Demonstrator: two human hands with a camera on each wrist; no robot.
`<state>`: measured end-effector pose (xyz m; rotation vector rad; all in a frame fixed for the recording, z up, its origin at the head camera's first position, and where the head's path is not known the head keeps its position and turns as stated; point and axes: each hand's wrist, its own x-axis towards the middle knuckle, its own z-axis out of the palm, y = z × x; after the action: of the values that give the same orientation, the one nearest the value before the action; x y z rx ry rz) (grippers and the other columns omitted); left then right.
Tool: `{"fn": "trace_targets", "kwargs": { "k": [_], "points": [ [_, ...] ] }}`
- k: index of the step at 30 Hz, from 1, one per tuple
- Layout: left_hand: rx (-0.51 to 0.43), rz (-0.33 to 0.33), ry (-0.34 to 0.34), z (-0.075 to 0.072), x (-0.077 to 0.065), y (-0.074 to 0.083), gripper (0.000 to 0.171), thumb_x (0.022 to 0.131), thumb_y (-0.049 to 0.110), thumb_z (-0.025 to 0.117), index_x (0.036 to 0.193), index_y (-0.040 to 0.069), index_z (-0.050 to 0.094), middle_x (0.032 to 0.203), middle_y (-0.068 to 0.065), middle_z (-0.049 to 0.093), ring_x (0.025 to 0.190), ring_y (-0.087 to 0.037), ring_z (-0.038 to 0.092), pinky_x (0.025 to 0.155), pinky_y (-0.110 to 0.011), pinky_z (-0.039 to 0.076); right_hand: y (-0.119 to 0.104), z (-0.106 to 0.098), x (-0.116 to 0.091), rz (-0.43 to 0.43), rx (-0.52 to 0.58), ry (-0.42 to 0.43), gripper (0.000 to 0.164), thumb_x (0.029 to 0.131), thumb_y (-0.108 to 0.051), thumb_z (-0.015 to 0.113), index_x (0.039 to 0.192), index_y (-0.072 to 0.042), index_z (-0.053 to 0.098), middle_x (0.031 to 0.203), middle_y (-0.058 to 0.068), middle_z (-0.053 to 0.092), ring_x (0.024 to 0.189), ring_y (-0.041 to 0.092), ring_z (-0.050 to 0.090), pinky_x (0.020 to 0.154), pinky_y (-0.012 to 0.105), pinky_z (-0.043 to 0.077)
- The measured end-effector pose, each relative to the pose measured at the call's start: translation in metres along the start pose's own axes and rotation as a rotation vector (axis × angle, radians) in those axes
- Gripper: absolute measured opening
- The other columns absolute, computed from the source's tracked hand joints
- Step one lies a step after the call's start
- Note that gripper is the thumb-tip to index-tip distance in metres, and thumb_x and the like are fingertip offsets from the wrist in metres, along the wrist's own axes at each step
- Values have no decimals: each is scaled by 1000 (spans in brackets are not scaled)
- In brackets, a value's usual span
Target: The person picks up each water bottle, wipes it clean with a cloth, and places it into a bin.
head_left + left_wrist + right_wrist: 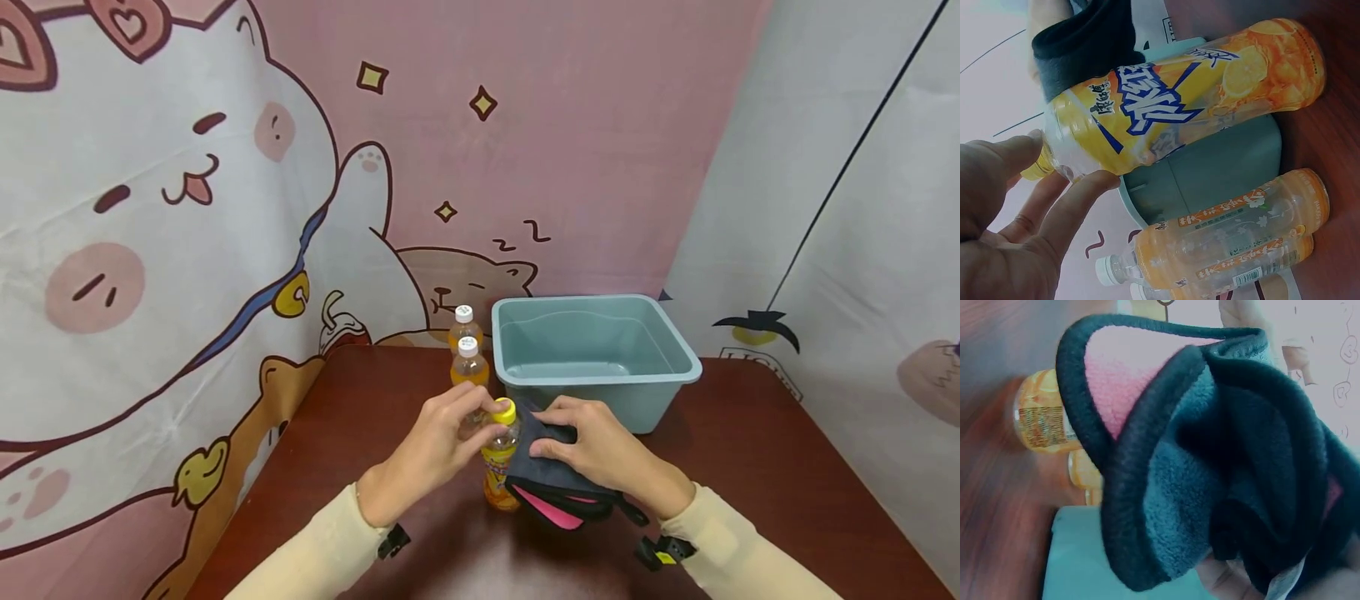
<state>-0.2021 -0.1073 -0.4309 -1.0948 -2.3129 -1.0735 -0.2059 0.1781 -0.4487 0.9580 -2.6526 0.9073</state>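
An orange iced-tea bottle (pixel 498 477) with a yellow cap (pixel 506 410) stands upright on the table. My left hand (pixel 435 435) pinches it around the cap and neck, thumb on one side and fingers on the other, as the left wrist view shows. My right hand (pixel 603 446) grips a folded dark grey cloth (pixel 546 467) with black edging and a pink side. That cloth lies against the bottle's right side, near its shoulder. Close up in the right wrist view, the bunched cloth (pixel 1179 500) covers most of the bottle (pixel 1041 412) and part of the right hand.
Two white-capped bottles of orange drink, a nearer bottle (pixel 469 367) and a farther bottle (pixel 459 329), stand behind the left hand. A blue-green plastic bin (pixel 596 400) sits at the back right of the brown table (pixel 757 467). A cartoon-printed backdrop (pixel 600 150) hangs behind.
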Motion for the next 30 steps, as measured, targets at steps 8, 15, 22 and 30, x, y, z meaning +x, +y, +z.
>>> {"fn": "trace_targets", "kwargs": {
  "k": [8,15,22,30],
  "points": [
    [-1,-17,-6,0,1,1,22,100,10,93,110,13,75,109,-3,76,88,-12,71,71,-31,70,12,25,-4,85,-73,-244,51,99,-49,93,131,-8,89,113,-1,83,102,16,80,79,33,68],
    [-13,-10,-7,0,2,2,22,99,8,93,108,12,73,108,-4,76,92,-17,76,74,-34,72,19,52,-4,200,-103,-356,49,92,-41,101,129,-10,90,125,9,89,106,29,86,70,38,67],
    [-5,-16,-12,1,1,1,21,100,9,93,108,13,74,111,-2,76,92,-13,74,74,-32,71,24,56,-8,176,-60,-334,49,93,-41,101,130,-10,89,125,9,89,109,29,85,73,36,68],
    [-3,-1,-2,0,2,2,23,99,8,94,109,13,74,111,-2,77,92,-16,76,74,-28,70,24,42,-6,81,5,-221,48,99,-42,95,130,-6,88,111,0,84,99,11,78,79,26,63]
  ]
}}
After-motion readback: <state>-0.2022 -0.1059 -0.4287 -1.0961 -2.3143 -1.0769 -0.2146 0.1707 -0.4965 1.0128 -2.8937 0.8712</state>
